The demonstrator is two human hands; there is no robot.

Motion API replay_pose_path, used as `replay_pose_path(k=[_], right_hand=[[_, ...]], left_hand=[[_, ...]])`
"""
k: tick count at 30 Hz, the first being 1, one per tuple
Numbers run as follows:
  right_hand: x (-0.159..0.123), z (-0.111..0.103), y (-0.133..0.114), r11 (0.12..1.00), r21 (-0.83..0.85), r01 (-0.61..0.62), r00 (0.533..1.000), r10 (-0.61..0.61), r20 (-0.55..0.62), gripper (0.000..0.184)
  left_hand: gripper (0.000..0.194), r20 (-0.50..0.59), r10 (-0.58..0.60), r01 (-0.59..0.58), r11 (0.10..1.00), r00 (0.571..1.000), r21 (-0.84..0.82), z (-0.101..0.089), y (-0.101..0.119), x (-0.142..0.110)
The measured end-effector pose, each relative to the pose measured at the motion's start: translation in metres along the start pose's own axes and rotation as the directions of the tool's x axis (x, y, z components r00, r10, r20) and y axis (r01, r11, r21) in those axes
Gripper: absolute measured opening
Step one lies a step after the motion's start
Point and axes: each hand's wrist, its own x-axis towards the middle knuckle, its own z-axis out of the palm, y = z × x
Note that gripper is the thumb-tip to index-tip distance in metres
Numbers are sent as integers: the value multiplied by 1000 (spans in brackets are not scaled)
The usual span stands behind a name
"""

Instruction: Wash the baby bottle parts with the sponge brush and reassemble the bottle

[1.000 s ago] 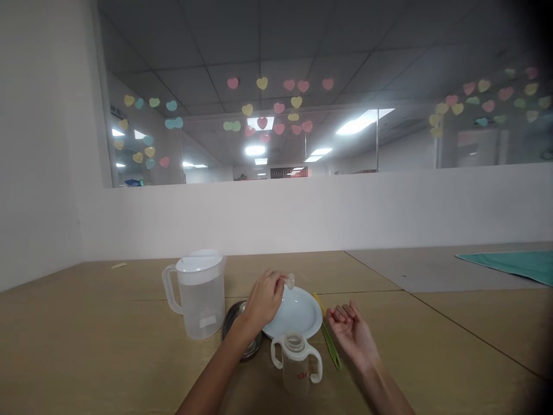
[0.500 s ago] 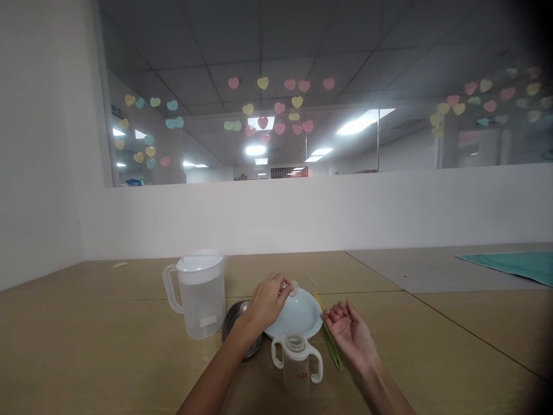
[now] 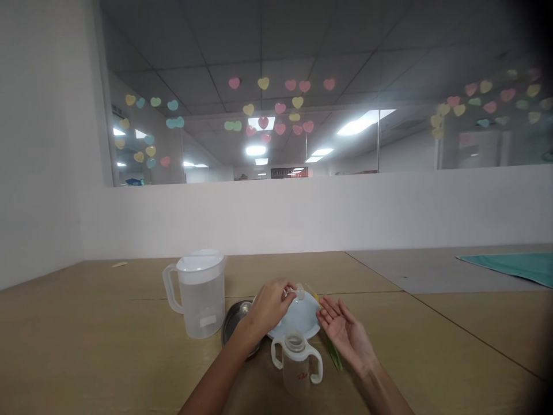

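Observation:
My left hand [image 3: 270, 305] is closed, its fingertips pinching a small clear rounded piece [image 3: 300, 292] above a pale blue plate [image 3: 305, 317]. Palm up and fingers spread, my right hand [image 3: 345, 331] is empty by the plate's right edge. It partly covers a long thin tool with a green handle [image 3: 336, 355] and a yellow part. In front of the plate, a clear baby bottle [image 3: 296, 372] stands upright without a lid, a white handle on either side. Beneath my left forearm is a dark metal dish [image 3: 231, 325], partly hidden, with a clear round piece [image 3: 245, 308] in it.
A translucent pitcher [image 3: 203, 305] with a white lid stands left of the metal dish. The wooden table [image 3: 108, 346] meets a white wall [image 3: 302, 213] under a window with heart stickers. A teal cloth [image 3: 518, 267] lies at the far right.
My left hand has moved slightly right with the clear piece. My right hand has shifted a little left, toward the plate, and its fingers have straightened.

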Motion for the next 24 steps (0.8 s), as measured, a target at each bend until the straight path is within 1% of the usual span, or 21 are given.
replay_pose_path(k=[3,6,8,12,15,20,24], right_hand=[[1,0,2,999,-21,35,999,-35,-14,10],[1,-2,6,996,-66,62,998,-61,24,23],[0,-2,8,995,-94,42,998,-36,61,28],[-1,-1,6,994,-111,-23,997,32,77,20],[0,-1,5,991,-133,-33,997,43,70,23],[4,-4,7,985,-164,52,999,-50,15,25],[4,-7,7,979,-181,96,995,-93,25,23]], left_hand=[[19,17,0,-1,1000,1000,18,1,1,-1],[18,41,15,-16,1000,999,18,5,3,-2],[18,64,39,-41,999,997,24,7,5,-3],[19,89,60,-66,996,994,62,11,9,-3],[19,80,61,-67,995,995,74,11,9,-4],[18,82,76,-83,993,994,87,12,9,-4],[17,73,97,-103,991,993,87,14,9,-4]])
